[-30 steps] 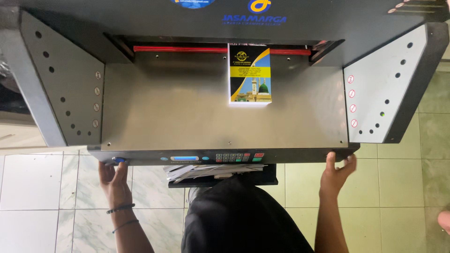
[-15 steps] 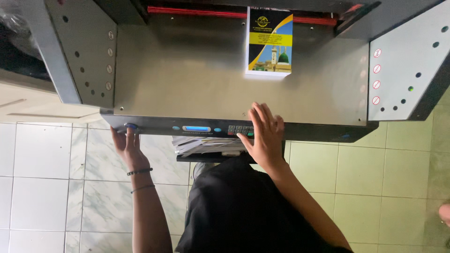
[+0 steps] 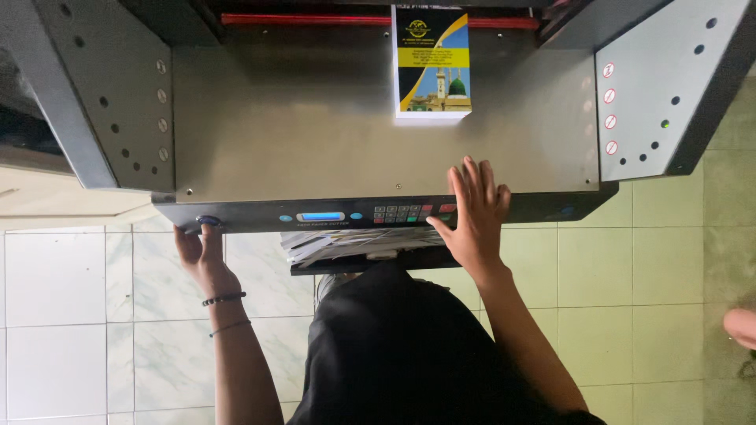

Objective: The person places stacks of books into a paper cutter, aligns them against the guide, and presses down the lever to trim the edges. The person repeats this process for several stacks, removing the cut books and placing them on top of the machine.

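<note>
Tall stack of glossy printed sheets (image 3: 431,71) on grey metal bench (image 3: 299,134) looks heavy & slippery, prob. best gripped by both long sides; left hand (image 3: 203,256) presses front-edge button, right hand (image 3: 472,216) spread flat, holding nothing.

Both forearms reach straight ahead from the body, roughly parallel and well apart. The left hand (image 3: 203,256) is raised with fingers curled upward, its fingertips pressed against an edge above it; two thin dark bands circle the left wrist. The right hand (image 3: 472,216) lies flat, palm down, fingers spread and pointing forward, thumb angled out to the left, the wrist straight and bare
</note>
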